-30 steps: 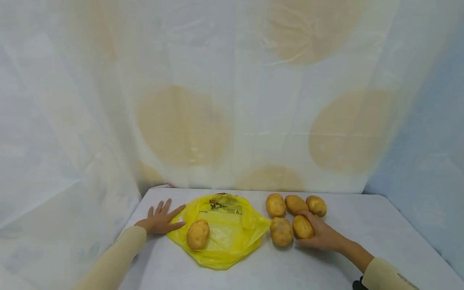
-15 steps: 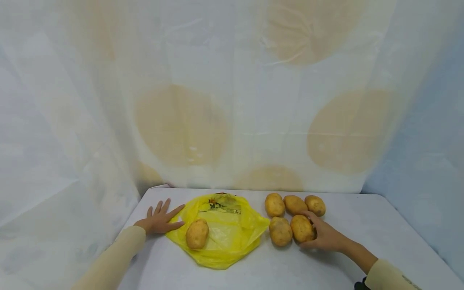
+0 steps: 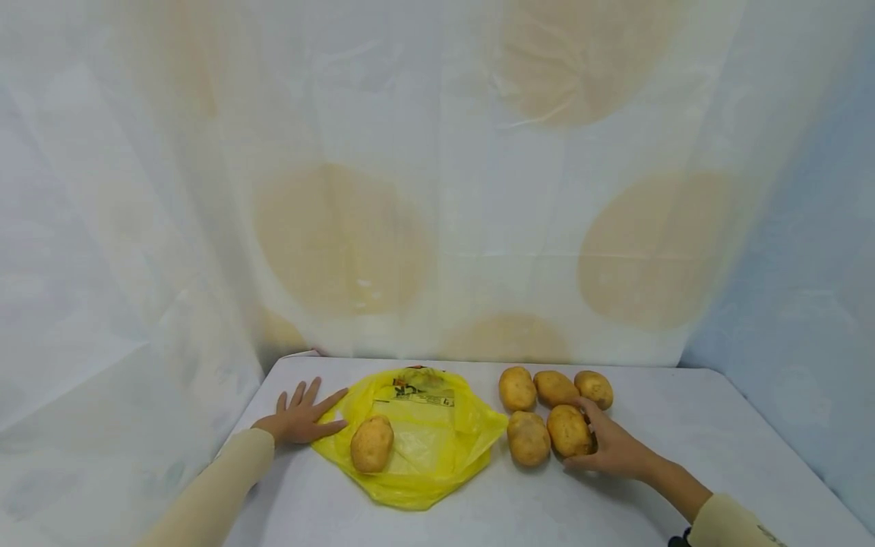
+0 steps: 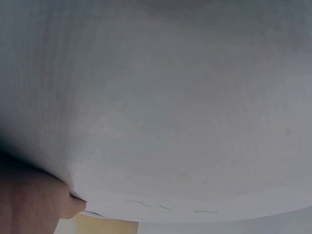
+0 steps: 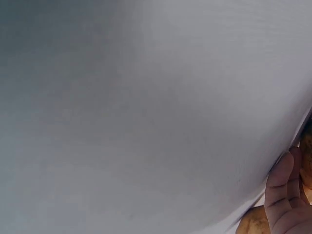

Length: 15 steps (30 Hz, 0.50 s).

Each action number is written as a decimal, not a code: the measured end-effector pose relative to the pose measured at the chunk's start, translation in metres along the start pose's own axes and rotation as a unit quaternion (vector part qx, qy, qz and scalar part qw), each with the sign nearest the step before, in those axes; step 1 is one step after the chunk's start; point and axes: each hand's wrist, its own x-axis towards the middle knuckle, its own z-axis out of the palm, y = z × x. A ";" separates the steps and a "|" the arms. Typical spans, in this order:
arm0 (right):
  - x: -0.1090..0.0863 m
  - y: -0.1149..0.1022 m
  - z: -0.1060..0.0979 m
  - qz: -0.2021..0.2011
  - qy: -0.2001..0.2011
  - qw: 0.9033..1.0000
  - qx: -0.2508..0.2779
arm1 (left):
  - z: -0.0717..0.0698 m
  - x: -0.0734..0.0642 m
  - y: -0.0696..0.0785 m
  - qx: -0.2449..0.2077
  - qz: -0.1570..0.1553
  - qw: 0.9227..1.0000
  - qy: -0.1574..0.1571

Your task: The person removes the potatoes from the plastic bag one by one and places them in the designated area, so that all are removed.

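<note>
My left hand (image 3: 297, 418) lies flat with spread fingers on the table, its thumb and index fingertips at the left edge of a yellow plastic bag (image 3: 417, 486). One potato (image 3: 372, 444) sits on the bag's left part. On the right, my right hand (image 3: 615, 448) curls round the right side of another potato (image 3: 569, 431), index finger above and thumb below. In the right wrist view its fingers (image 5: 279, 187) lie beside a potato (image 5: 306, 156) at the frame's right edge. The left wrist view shows only part of the left hand (image 4: 36, 204).
Beside the held potato stands another potato (image 3: 529, 439), with more potatoes (image 3: 517, 389) in a row behind. All this rests on a white-covered table (image 3: 547, 516). A white sheet with tan circles (image 3: 506, 190) hangs at the back, and pale sheets enclose both sides.
My right thumb and fingers have drawn slightly back to the right, so more of the potato shows. It appears turned a little. The left hand and bag have stayed put.
</note>
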 end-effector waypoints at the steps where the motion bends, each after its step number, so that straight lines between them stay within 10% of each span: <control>1: -0.001 -0.001 -0.001 -0.002 0.003 1.000 -0.007 | -0.001 -0.001 0.001 0.001 -0.001 1.000 -0.002; 9: -0.016 -0.005 -0.020 0.055 0.036 0.997 -0.038 | -0.003 -0.003 0.005 0.004 -0.002 1.000 -0.001; 15: -0.024 0.002 -0.046 0.005 0.159 0.976 -0.147 | -0.002 -0.002 0.005 0.017 -0.013 1.000 0.000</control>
